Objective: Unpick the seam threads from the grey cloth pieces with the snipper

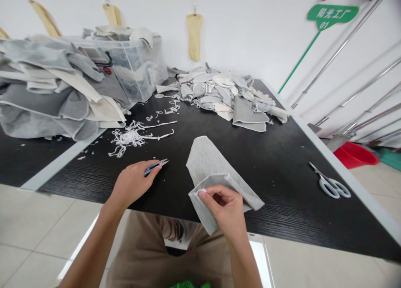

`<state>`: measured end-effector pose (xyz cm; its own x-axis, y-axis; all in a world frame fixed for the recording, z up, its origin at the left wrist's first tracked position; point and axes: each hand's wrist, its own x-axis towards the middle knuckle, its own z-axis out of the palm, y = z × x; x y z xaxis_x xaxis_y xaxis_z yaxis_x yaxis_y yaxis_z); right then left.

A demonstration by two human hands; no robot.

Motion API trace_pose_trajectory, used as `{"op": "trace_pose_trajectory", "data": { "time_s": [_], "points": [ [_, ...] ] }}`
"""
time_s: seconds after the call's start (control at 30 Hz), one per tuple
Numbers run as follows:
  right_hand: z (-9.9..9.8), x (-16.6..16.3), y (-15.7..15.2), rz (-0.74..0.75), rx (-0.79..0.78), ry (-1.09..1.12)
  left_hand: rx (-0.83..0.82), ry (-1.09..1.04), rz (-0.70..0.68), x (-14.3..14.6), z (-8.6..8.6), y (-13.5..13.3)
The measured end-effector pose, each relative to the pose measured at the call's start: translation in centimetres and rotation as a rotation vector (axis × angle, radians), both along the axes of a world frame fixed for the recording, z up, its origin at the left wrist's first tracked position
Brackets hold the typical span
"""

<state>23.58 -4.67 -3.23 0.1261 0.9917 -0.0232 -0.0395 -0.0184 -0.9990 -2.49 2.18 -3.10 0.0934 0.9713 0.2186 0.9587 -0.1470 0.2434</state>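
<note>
My left hand (135,180) is closed around small blue-handled thread snips (153,167), their pointed blades aimed to the right above the black table. Between the thumb and fingers of my right hand (226,206) is the hemmed edge of a light grey fabric sleeve (211,160). The sleeve lies partly on the table, its narrow end pointing away from me, and its open end hangs over the front edge. A bit of white shows at my right fingertips. Left of the sleeve, beyond the snips, lies a tangle of white thread scraps (133,135).
Grey and white fabric pieces (213,87) are heaped at the back. A larger fabric pile (46,87) and a clear plastic bin (140,66) stand at left. Scissors (330,183) lie near the right edge. A red bucket (355,154) is beyond the table.
</note>
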Motion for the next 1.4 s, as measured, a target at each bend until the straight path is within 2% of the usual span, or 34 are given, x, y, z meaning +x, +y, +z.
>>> {"op": "trace_pose_trajectory", "data": {
  "time_s": [0.1,0.2,0.33,0.43,0.57,0.77,0.9,0.97,1.03,1.2,1.3,1.4],
  "points": [
    [-0.1,0.1,0.0,-0.001,-0.003,0.008,-0.032,0.146,0.123,0.0,-0.4,0.4],
    [-0.2,0.1,0.1,-0.006,0.0,0.008,-0.031,0.194,0.206,-0.5,-0.7,0.9],
    [-0.1,0.1,0.1,-0.01,0.009,0.003,-0.052,0.14,0.343,-2.2,-0.4,3.0],
    [-0.2,0.0,-0.1,0.001,0.007,0.006,0.005,0.036,0.432,-3.9,0.4,4.6],
    [-0.3,-0.1,-0.1,0.006,0.001,0.012,0.108,-0.123,0.409,-5.3,0.8,4.0],
    [-0.4,-0.1,-0.1,0.009,-0.001,0.008,0.069,-0.266,0.369,-5.1,-0.7,1.1],
    [-0.3,-0.1,-0.2,0.012,-0.01,0.008,-0.132,-0.142,0.252,-4.7,-0.3,1.4],
    [-0.3,-0.1,-0.2,0.013,-0.007,0.009,-0.191,-0.036,0.255,-4.6,-0.1,2.2],
    [-0.4,-0.2,-0.2,0.013,-0.004,0.007,-0.194,0.035,0.313,-4.7,0.0,3.1],
    [-0.7,-0.2,-0.1,0.0,-0.017,0.02,-0.134,0.044,0.438,-5.2,0.4,4.3],
    [-1.0,-0.2,0.0,-0.013,-0.026,0.047,-0.044,-0.008,0.408,-5.0,0.7,3.4],
    [-1.1,-0.1,0.0,-0.009,-0.028,0.078,0.063,-0.197,0.326,-4.4,0.3,1.4]
  ]
}}
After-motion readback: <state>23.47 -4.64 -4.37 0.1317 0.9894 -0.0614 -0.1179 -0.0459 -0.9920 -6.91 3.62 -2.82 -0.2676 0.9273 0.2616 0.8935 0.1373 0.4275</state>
